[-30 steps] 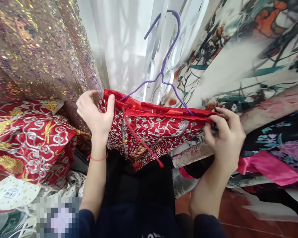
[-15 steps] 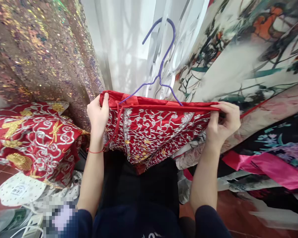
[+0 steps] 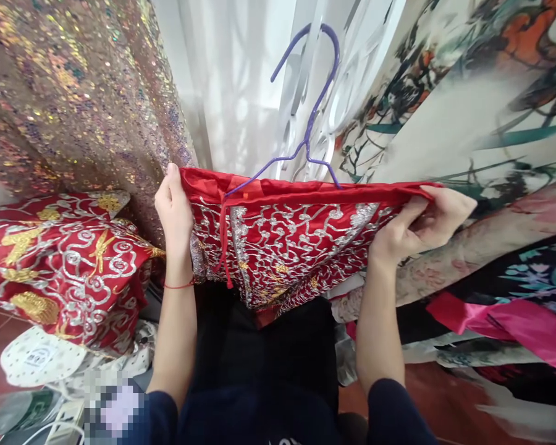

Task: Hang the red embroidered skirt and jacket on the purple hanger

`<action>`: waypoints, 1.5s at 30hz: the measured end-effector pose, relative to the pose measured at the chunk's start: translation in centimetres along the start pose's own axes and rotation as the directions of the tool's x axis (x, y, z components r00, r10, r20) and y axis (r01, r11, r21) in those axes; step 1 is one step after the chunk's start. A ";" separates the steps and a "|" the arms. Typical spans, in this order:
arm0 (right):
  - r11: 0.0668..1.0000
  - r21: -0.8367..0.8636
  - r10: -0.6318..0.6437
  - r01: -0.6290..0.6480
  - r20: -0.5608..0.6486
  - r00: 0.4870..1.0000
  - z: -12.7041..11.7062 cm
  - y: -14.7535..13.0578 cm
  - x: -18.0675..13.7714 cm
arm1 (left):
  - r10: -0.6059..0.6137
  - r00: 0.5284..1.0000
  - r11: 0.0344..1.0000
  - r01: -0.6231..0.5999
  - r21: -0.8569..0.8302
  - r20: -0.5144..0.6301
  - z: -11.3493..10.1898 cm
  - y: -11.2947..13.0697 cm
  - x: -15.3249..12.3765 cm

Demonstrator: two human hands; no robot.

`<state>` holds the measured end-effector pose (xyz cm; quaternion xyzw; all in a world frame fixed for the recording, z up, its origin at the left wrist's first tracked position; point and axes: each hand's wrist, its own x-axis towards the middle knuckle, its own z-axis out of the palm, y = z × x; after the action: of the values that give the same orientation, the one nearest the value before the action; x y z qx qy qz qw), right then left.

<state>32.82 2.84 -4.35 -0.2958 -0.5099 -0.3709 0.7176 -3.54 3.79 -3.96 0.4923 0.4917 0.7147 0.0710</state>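
Observation:
A red garment (image 3: 287,238) with silver and gold embroidery hangs stretched out in front of me, its waistband held level. A purple wire hanger (image 3: 306,133) sits in the waistband, hook pointing up. My left hand (image 3: 175,210) grips the left end of the waistband, fingers closed behind the cloth. My right hand (image 3: 421,222) pinches the right end, fingers wrapped on the red edge. A red cord (image 3: 223,238) dangles from the waistband near the left hand.
A sequined gold fabric (image 3: 69,93) hangs at the left, a white curtain (image 3: 231,80) behind. Another red embroidered piece (image 3: 60,259) lies at the left. Floral printed fabrics (image 3: 472,105) and a pink satin cloth (image 3: 500,318) pile at the right. Cables lie on the floor, lower left.
Both hands moved apart and pulled the waistband taut and level. The left hand shifted from the front to the left end. The red cord swung from a slant to hanging straight down.

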 end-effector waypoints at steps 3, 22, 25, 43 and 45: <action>0.999 -0.032 0.020 -0.023 -0.103 0.995 0.8 0.0 -0.4 | 0.044 0.999 0.999 -0.044 0.010 -0.001 0.2 -0.7 -0.9; 0.759 0.385 0.160 -0.525 0.671 0.724 -3.6 3.7 2.7 | 0.250 0.951 0.964 -0.228 0.134 -0.182 1.4 -7.2 -3.5; 0.618 0.518 0.014 -0.592 0.745 0.667 -3.7 3.3 4.0 | 0.265 0.936 0.964 -0.250 0.094 -0.230 1.7 -7.0 -3.1; 0.963 -0.178 0.265 -0.202 0.488 0.832 -0.6 1.0 1.8 | 0.255 0.961 0.961 -0.264 0.087 0.106 -0.1 -1.1 -1.4; 0.964 -0.206 0.245 -0.169 0.439 0.864 0.0 0.6 0.9 | 0.347 0.911 0.930 -0.365 0.045 0.225 -0.3 -1.1 -2.0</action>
<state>33.44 2.97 -3.50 -0.4852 -0.5990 -0.2507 0.5855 -3.22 2.95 -6.06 0.6501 0.4137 0.6367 -0.0294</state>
